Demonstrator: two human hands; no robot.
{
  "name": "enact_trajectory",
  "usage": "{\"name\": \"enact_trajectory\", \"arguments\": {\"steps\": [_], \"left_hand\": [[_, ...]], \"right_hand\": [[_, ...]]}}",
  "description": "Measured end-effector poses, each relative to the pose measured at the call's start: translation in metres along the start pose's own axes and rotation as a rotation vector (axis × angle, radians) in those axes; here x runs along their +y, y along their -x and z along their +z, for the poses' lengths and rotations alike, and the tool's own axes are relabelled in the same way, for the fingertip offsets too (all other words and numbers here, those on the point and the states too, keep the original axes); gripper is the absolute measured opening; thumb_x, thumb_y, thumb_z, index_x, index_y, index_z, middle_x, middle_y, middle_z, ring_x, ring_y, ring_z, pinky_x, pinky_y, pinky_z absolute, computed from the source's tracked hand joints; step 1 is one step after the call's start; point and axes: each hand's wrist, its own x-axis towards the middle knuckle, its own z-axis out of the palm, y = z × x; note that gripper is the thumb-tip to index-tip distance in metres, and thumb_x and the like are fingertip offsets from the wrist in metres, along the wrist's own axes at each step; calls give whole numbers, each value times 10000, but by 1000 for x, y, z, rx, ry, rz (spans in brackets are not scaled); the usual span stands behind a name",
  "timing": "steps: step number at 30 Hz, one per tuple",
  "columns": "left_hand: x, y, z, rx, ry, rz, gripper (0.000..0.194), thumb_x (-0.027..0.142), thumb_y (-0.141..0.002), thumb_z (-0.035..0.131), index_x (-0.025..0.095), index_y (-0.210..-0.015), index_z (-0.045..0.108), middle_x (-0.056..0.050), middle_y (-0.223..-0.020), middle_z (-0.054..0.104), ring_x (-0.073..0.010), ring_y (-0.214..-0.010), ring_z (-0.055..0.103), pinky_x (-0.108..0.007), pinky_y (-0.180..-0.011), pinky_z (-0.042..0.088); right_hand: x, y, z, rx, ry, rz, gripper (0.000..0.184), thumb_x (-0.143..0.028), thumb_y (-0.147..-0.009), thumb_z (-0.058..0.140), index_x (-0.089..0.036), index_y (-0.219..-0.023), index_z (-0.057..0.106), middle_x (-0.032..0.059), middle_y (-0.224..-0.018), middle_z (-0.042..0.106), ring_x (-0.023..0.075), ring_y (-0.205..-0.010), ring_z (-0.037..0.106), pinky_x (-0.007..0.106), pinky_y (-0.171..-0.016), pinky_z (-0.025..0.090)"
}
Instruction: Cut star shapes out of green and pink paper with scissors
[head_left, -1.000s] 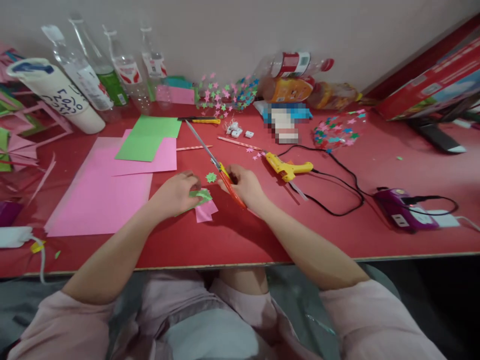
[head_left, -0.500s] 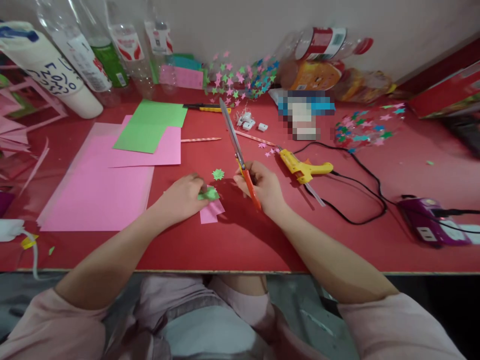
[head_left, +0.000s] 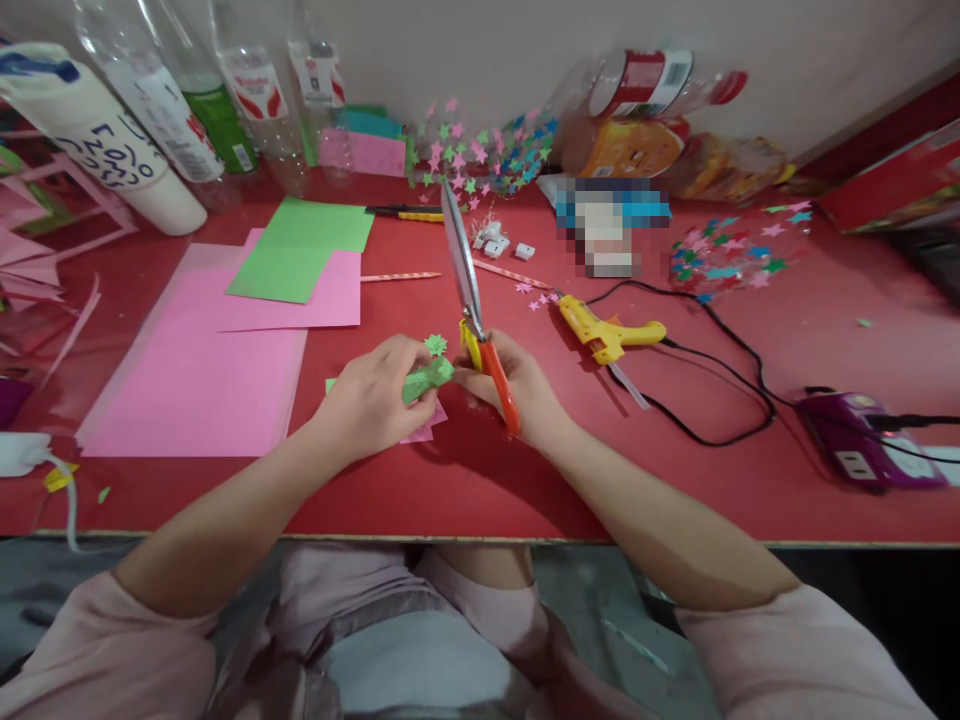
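Observation:
Pinched in my left hand [head_left: 382,395] is a small piece of green paper [head_left: 429,379], lifted a little above the table. My right hand [head_left: 517,385] is closed around a pair of scissors [head_left: 484,345] with orange and yellow handles, the blades pointing away from me. My right fingertips come close to the green paper; whether they touch it I cannot tell. Just beyond my left fingers lies a green paper cutout with a jagged edge [head_left: 436,345]. Pink paper pieces [head_left: 427,425] lie partly hidden under my left hand.
Pink sheets [head_left: 195,370] and a green sheet [head_left: 292,250] lie to the left. A yellow glue gun [head_left: 611,335] with a black cord is on the right, near a purple power strip [head_left: 862,440]. Plastic bottles [head_left: 251,100] and star-decorated clear containers [head_left: 480,150] stand at the back.
My left hand has picked the green paper up off the table and moved right, towards my right hand. The scissors have turned slightly, and their yellow handle now shows.

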Motion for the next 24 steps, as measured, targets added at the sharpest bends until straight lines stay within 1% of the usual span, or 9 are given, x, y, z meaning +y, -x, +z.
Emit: {"name": "enact_trajectory", "arguments": {"steps": [3, 5, 8, 10, 14, 16, 19, 22, 24], "left_hand": [[3, 0, 1, 19, 74, -12, 378, 305, -774, 531, 177, -1128, 493, -55, -989, 614, -149, -880, 589, -270, -749, 463], [4, -3, -1, -9, 191, -93, 410, 313, -757, 549, 181, -1143, 507, -48, -992, 627, -148, -875, 593, -274, -758, 468], [6, -8, -5, -182, 508, -292, 288, 352, -751, 552, 157, -959, 593, -29, -867, 657, -134, -769, 607, -260, -691, 476], [7, -11, -6, -285, 751, -416, 235, 363, -770, 531, 147, -844, 588, -17, -767, 656, -115, -673, 613, -237, -616, 472], [8, -15, -6, -366, 1041, -527, 191, 357, -786, 528, 176, -846, 517, 11, -655, 652, -99, -512, 610, -218, -503, 471], [6, -16, -9, -328, 1060, -528, 187, 354, -789, 532, 178, -848, 506, 26, -598, 631, -78, -418, 552, -194, -430, 421], [1, -16, -13, -175, 1082, -528, 195, 351, -787, 545, 157, -790, 515, 14, -600, 631, -56, -414, 522, -182, -428, 402], [-4, -17, -16, -32, 1144, -519, 180, 333, -794, 540, 155, -783, 520, 16, -620, 625, -55, -450, 523, -191, -467, 425], [-6, -17, -15, 76, 1160, -494, 147, 311, -802, 532, 164, -805, 523, 33, -623, 604, -53, -497, 532, -190, -518, 443]], "right_hand": [[-1, 0, 1, 19, -25, -16, 150, -191, -689, 562, -200, -778, 441, -75, -632, 471, 57, -446, 444, 208, -440, 367], [0, 0, 0, 44, -17, -47, 158, -186, -684, 569, -198, -778, 444, -66, -673, 490, 55, -466, 449, 208, -451, 374], [5, 0, -1, 60, 39, -107, 166, -173, -686, 583, -199, -782, 449, -57, -703, 503, 62, -508, 460, 221, -492, 395], [7, 0, -2, 63, 73, -140, 172, -165, -690, 589, -203, -788, 453, -56, -700, 505, 70, -530, 475, 231, -520, 410], [4, 1, -3, 44, 86, -131, 206, -235, -713, 633, -210, -799, 448, -51, -670, 522, 90, -532, 507, 258, -548, 431], [-2, -1, -7, 50, 94, -90, 238, -301, -723, 651, -210, -792, 442, -58, -610, 498, 92, -499, 481, 259, -525, 410], [-14, -6, -16, 94, 171, -103, 298, -391, -689, 684, -198, -745, 463, -66, -574, 418, 79, -474, 387, 243, -471, 317], [-21, -7, -24, -10, 334, -60, 318, -434, -711, 655, -195, -691, 446, -59, -585, 374, 83, -505, 347, 245, -481, 272], [-21, -4, -25, -51, 434, -53, 339, -449, -700, 660, -200, -724, 432, -50, -639, 406, 98, -563, 377, 248, -519, 292]]}}
